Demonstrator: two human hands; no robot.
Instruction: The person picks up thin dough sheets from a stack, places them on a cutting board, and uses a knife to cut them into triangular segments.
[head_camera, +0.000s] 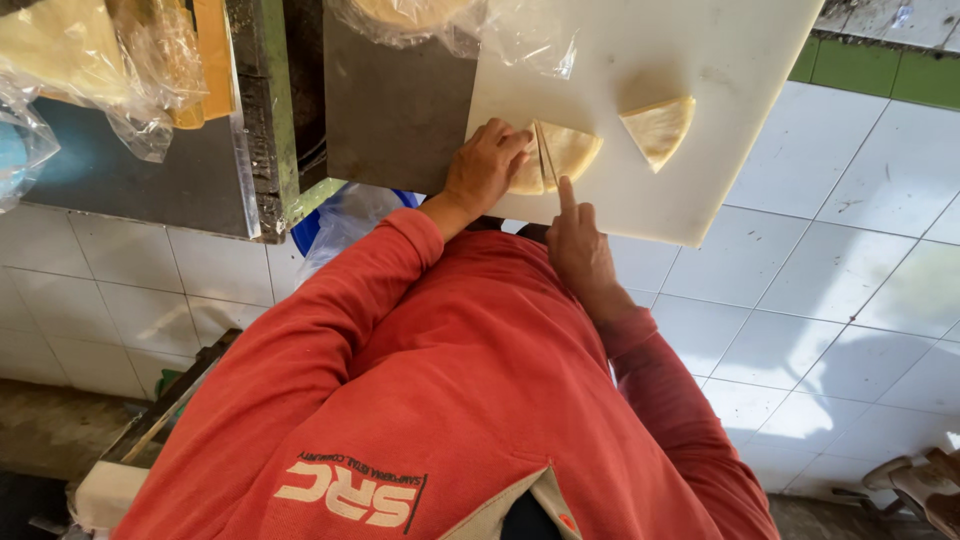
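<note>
At the far left, flatbreads wrapped in clear plastic (95, 55) are seen on a grey metal counter (150, 180). Further right, a pale dough wedge (560, 155) is lain on the white cutting board (700, 60), pinned under the curled fingertips of the left hand (487, 165). A knife (547, 155) is clasped in the right hand (578, 245), forefinger stretched along its spine, the blade set across the wedge just beside those fingertips. A second wedge (657, 128) is lain apart, further right.
</note>
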